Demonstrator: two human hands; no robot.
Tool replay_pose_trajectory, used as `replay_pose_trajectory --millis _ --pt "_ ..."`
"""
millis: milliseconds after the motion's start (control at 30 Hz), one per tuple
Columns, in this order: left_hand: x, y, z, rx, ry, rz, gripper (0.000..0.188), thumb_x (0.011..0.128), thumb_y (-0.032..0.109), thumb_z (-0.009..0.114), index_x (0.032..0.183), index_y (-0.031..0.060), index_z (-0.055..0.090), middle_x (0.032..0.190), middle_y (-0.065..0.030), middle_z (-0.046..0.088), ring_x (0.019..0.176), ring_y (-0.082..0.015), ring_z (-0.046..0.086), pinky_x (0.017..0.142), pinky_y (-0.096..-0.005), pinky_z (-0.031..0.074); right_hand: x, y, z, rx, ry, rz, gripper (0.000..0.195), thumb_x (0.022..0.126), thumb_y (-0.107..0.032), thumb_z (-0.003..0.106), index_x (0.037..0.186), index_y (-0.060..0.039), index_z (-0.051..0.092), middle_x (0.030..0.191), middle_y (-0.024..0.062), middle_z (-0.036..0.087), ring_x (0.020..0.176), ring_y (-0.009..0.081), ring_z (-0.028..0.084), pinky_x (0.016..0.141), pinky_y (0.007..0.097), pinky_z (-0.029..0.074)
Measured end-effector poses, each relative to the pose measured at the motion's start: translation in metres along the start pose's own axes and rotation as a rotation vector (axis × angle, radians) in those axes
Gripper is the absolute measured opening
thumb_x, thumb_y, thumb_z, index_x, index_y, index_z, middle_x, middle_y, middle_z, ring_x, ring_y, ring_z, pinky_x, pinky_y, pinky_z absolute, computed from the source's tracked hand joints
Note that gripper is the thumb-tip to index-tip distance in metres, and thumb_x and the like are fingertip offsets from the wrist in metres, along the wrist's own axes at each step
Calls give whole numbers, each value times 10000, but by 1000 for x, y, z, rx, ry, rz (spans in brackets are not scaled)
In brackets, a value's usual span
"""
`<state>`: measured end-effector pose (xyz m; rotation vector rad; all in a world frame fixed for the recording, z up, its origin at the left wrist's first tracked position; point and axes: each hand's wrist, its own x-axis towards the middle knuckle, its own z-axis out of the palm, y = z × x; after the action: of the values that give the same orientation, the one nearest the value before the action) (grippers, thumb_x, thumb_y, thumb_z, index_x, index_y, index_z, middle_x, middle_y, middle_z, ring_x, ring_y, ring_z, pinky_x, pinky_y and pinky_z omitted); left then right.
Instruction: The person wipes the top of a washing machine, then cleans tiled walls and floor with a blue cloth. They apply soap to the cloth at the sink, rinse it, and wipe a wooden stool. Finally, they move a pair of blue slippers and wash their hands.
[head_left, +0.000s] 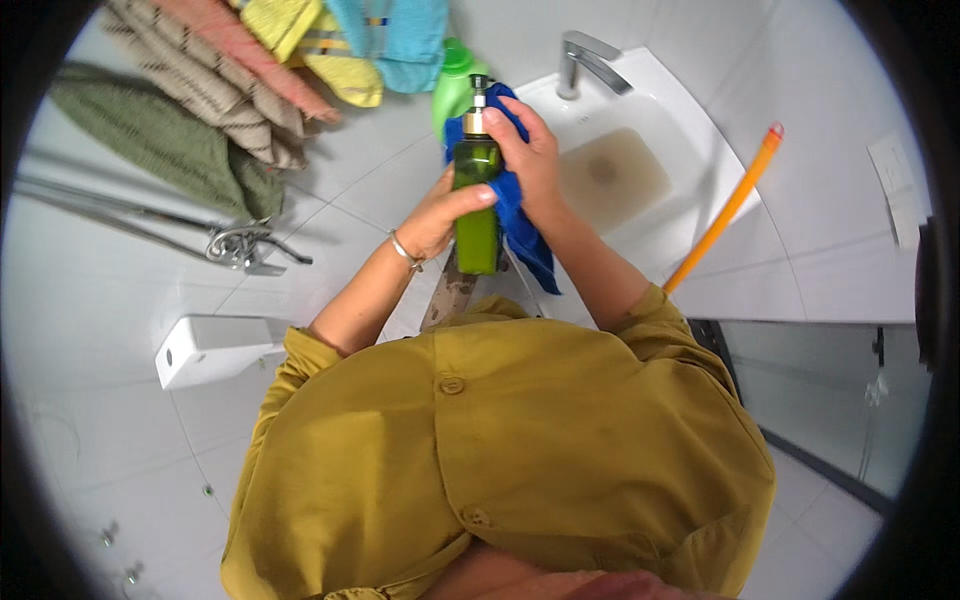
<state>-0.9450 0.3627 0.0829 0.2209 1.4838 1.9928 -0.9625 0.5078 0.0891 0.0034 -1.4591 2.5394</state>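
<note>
A square green pump bottle (476, 225) with a black pump head and a gold collar stands nearly upright before my chest. Around its middle is my left hand (435, 221), its thumb lying across the front and a bangle on the wrist. At the bottle's right side, my right hand (534, 154) holds a blue cloth (529, 244), with the thumb by the gold collar. Part of the cloth shows behind the bottle, and its lower end hangs down. The fingers behind the bottle are hidden.
A white washbasin (697, 161) with cloudy water and a chrome tap (570, 67) lies to the right. Behind the hands is a light green bottle (450, 97). Towels (247, 90) hang at upper left above a shower mixer (240, 247). An orange stick (727, 206) leans near my right arm.
</note>
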Motion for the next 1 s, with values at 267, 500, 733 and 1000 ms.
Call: replay_pose_trajectory --millis 267,500,733,1000 --pt "32 -39 1 -199 -58 -42 841 805 718 391 1347 75 381 1225 -84 537 1085 -190 553 907 -352 479 9 28 -39 -445 333 -596 224 752 -114 721 945 -38 638 858 101 579 776 222 570 697 302 456" --pt "65 -51 22 -560 -222 -133 529 829 384 670 1215 66 499 1097 -75 610 947 -177 616 807 -340 528 38 23 -101 -552 305 -517 220 788 -128 689 984 -41 642 938 111 615 857 225 583 766 312 463" --pt "105 -52 17 -348 61 -41 378 788 75 712 1125 50 541 962 -57 649 824 -161 641 745 -313 535 61 64 -256 -1749 110 118 650 735 -388 722 1294 -142 498 1344 128 441 1189 326 461 960 425 398" --pt "157 -70 14 29 431 150 592 679 88 810 1124 7 427 967 -73 601 835 -139 606 708 -271 518 73 158 -279 -1847 -116 499 764 614 -394 777 1271 -155 471 1318 217 433 1140 391 476 920 443 440"
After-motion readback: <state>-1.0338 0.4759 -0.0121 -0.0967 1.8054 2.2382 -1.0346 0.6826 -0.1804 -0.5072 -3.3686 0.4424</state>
